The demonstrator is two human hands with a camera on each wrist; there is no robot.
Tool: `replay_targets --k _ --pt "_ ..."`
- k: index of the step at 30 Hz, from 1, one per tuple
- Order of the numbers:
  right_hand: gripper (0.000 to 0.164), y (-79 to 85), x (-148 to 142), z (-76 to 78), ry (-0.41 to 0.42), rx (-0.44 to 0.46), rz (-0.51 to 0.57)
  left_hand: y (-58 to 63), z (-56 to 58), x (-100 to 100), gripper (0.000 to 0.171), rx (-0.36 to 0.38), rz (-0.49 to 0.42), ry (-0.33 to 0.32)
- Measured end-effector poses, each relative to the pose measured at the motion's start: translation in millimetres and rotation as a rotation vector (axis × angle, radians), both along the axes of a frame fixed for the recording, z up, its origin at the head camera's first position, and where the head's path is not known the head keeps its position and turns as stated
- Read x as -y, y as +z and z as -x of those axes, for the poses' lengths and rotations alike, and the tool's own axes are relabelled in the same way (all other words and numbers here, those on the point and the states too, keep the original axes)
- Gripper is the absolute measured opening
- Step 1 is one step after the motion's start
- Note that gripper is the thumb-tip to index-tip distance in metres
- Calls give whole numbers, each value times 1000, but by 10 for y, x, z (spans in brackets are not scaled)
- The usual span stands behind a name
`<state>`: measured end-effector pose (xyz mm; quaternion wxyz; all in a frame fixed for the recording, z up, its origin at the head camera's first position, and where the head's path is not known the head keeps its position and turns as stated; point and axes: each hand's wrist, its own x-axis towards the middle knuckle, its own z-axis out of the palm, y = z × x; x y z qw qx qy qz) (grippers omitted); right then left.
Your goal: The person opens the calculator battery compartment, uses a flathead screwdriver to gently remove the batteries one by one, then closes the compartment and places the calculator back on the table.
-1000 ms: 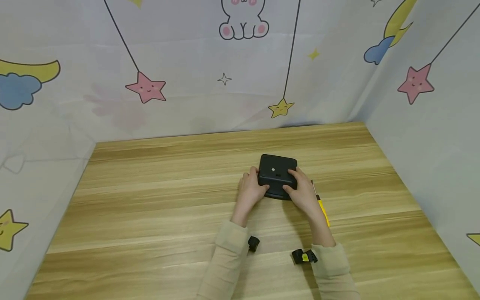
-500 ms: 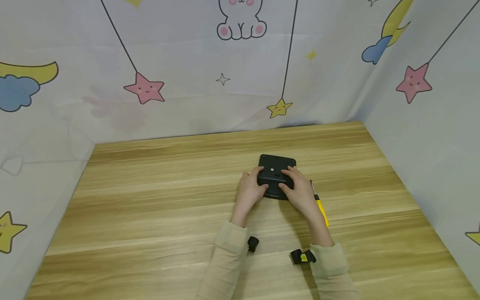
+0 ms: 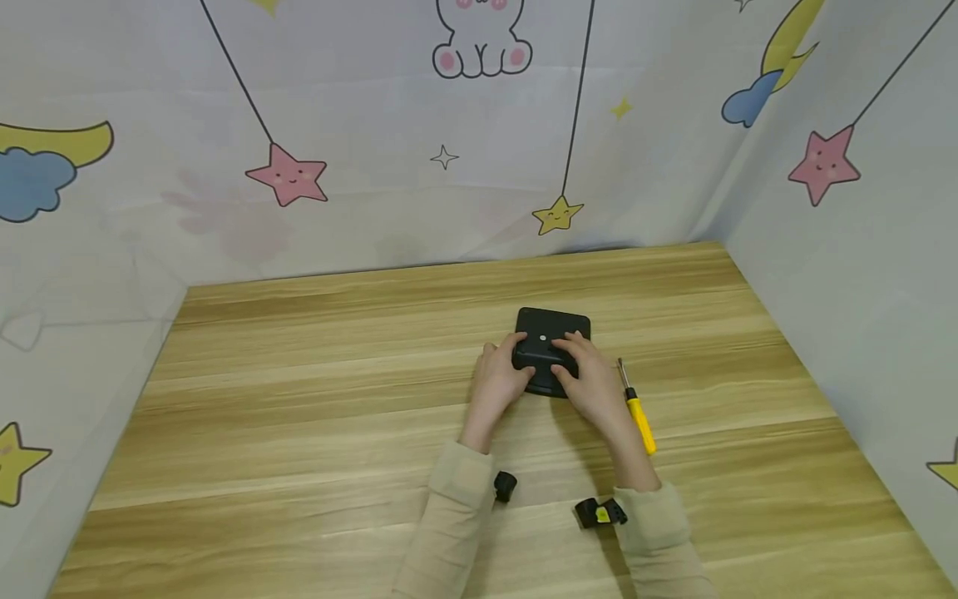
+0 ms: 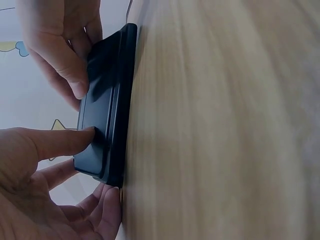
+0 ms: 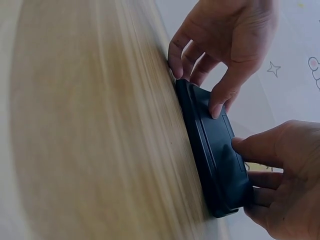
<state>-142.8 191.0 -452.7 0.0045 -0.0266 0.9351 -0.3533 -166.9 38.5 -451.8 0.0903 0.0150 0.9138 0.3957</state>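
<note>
A black plastic device [image 3: 552, 323], wide and wedge-like with a raised ridge and a small pale dot, lies on the wooden table. Its kind is unclear. At its left side my left hand [image 3: 500, 374] grips the edge, thumb on the near face and fingers at the side and top. My right hand [image 3: 595, 384] spans the ridge, fingers on top and thumb on the near slope. In the right wrist view, the right thumb touches the device's [image 5: 212, 132] face, by a thin panel outline. To the right lies a screwdriver [image 3: 638, 412] with a yellow handle.
The wooden table [image 3: 299, 416] meets a printed cloth backdrop [image 3: 374, 125] at the back and sides. Black wrist cameras, including one by the right sleeve [image 3: 599, 513], sit at both cuffs.
My right hand has slid leftward over the device, from its right edge toward the middle. More of the screwdriver shows. The left hand and the device stay nearly still.
</note>
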Motion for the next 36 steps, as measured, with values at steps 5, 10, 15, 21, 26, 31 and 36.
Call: replay_targets --k 5,10,15,21,26,31,36 --pt "40 -10 8 8 3 -20 -21 1 0 1 55 5 1 1" --pt "38 -18 11 12 7 -50 -57 18 -7 3 56 7 -3 1" --pt "37 -25 12 10 11 -80 -90 23 -3 2 56 9 -4 2" --pt "36 -24 15 5 8 -89 -106 34 2 -5 56 11 0 1" --pt "36 -19 18 7 7 -92 -112 40 2 -8 55 16 9 3" --pt "36 -16 22 0 6 -97 -113 45 2 -7 56 15 20 -4" --pt "35 -18 21 -6 8 -105 -108 44 -1 -5 56 9 29 -5"
